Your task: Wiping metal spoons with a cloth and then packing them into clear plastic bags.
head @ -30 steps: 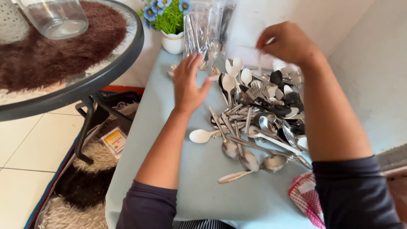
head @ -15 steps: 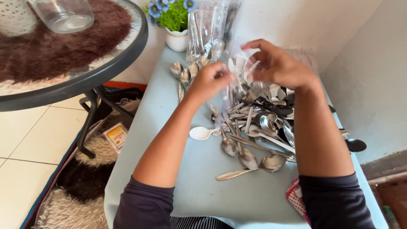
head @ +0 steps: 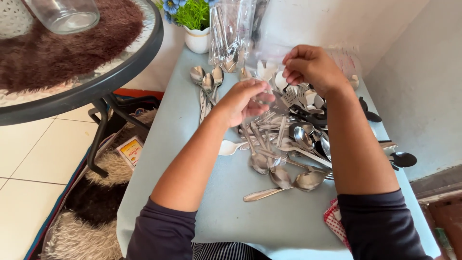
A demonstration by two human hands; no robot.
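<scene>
Both my hands are raised over a heap of metal spoons and forks point(head: 293, 144) on a pale blue table point(head: 192, 192). My left hand point(head: 243, 101) and my right hand point(head: 310, 67) pinch the edges of a clear plastic bag point(head: 274, 89) between them. Three metal spoons point(head: 207, 84) lie side by side left of the heap. A white plastic spoon point(head: 231, 147) rests just below my left wrist.
A clear packet of cutlery point(head: 231, 33) leans against the wall beside a white pot of blue flowers point(head: 195, 26). A round glass table point(head: 96, 77) with a brown fluffy mat and a glass jar point(head: 62, 14) stands left. Black spoons point(head: 402, 159) lie at the right edge.
My hands came together from apart, the right drawing back from the far side of the heap; both now hold the clear bag over the cutlery.
</scene>
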